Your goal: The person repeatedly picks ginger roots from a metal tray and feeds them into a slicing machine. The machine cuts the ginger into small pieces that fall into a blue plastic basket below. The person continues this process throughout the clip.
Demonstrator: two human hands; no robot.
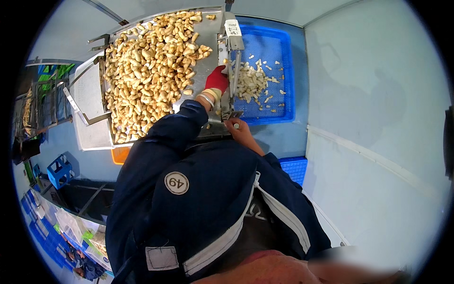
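Note:
My left hand (217, 80), in a red glove, reaches over the steel tray (205, 33), its fingertips at the cutting machine (223, 53) along the tray's right edge. A tan piece lies close to the fingertips; whether they hold it is unclear. My bare right hand (241, 130) is closed round a handle with a pale round end (236, 126) at the machine's near end. Left of the machine is a big heap of tan, knobbly produce (145, 74), perhaps mushrooms. Pale cut slices (252, 81) lie in a blue mesh basket (291, 78) on its right.
A white crate (85, 135) stands left of the tray, with an orange container (120, 155) below. A blue stool (61, 170) is farther left. Another blue crate (294, 169) stands by my right side, near the pale wall (358, 88). Another person (88, 266) is far off at lower left.

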